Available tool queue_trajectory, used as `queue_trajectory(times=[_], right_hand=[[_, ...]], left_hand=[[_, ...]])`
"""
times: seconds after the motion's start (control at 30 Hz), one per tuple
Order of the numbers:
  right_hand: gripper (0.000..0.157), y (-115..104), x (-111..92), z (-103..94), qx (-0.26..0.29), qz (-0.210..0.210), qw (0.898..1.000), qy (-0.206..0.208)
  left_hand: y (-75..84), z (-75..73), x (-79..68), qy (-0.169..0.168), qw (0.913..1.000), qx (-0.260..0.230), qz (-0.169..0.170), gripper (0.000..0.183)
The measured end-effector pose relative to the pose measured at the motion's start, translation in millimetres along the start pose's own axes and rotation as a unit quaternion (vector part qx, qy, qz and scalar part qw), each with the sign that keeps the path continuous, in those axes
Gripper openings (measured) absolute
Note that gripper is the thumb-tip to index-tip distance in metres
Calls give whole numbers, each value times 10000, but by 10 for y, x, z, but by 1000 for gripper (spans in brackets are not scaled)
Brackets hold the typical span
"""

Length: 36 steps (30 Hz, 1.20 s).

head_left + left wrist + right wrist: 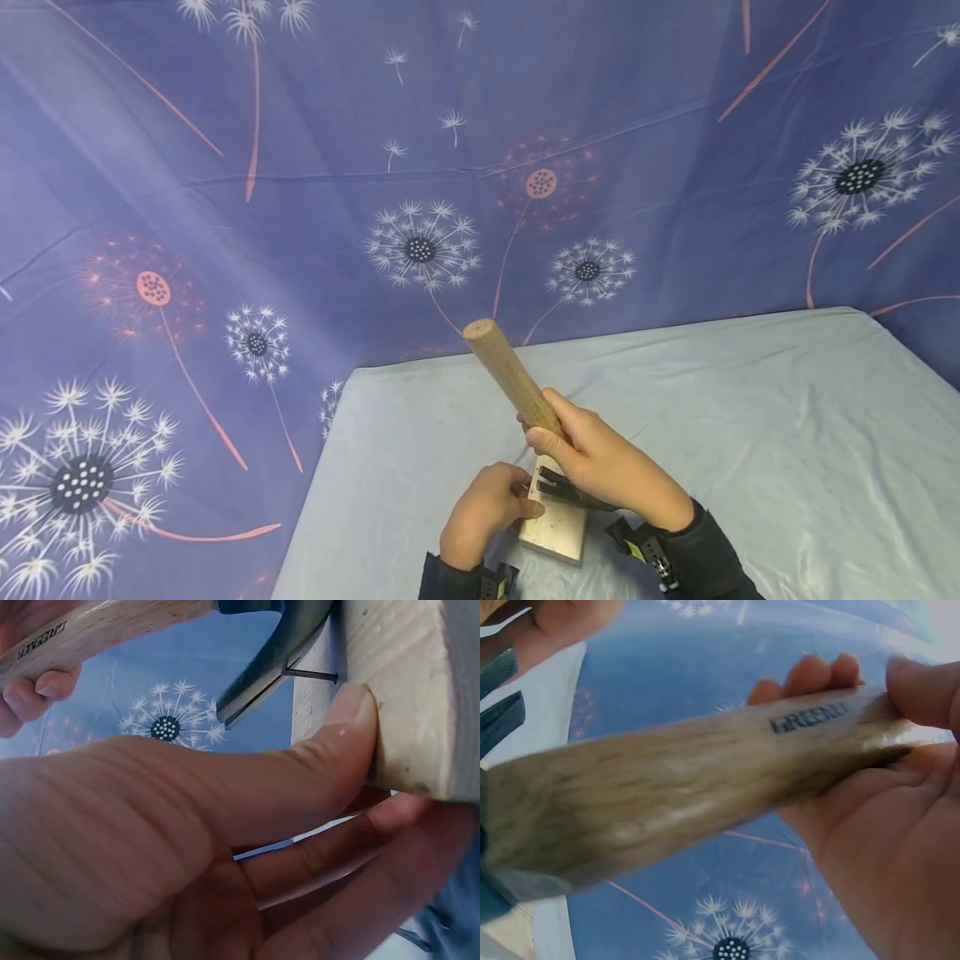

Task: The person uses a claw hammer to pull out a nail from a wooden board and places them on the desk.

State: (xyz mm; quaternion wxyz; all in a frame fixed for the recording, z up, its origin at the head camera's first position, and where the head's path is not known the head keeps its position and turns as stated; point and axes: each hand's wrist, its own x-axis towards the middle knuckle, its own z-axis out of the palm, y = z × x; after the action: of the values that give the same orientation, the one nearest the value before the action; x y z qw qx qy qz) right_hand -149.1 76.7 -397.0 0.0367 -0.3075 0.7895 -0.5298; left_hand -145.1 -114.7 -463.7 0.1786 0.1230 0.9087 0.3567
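My right hand (615, 462) grips the wooden handle of a claw hammer (510, 371), its free end slanting up and away to the left. The dark claw (262, 675) is down at a pale wooden block (557, 533). A thin nail (311, 674) sticks out of the block's face, its outer end at the slot of the claw in the left wrist view. With thumb on the face and fingers at the far side, my left hand (483, 507) holds the block's left edge, the thumb tip close to the nail. Lettering marks the handle (667, 791) in the right wrist view.
Under the block spreads a table with a pale cloth (750, 400). Behind it and to the left hangs a blue-purple curtain (315, 100) printed with dandelions. Dark sleeves (705, 550) and wrist straps sit close to the block on both sides.
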Motion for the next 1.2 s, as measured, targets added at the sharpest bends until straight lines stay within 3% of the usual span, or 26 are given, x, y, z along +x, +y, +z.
queue_trajectory(times=[0.17, 0.53, 0.87, 1.2], right_hand=[[33, -41, -68, -115, 384, 196, 9988, -220], [25, -66, -93, -158, 384, -143, 9985, -351], [29, -49, -71, -147, 86, -337, 9989, -306], [32, -33, -106, -152, 244, -274, 9984, -441]], left_hand=[[-8, 0, -1, -176, 9994, -293, -47, 21], [-66, 22, -2, -374, 9903, -1334, -109, 20], [-102, -45, 44, -653, 9880, -1382, -208, 23], [-138, 11, 42, -581, 9827, -1721, -373, 21]])
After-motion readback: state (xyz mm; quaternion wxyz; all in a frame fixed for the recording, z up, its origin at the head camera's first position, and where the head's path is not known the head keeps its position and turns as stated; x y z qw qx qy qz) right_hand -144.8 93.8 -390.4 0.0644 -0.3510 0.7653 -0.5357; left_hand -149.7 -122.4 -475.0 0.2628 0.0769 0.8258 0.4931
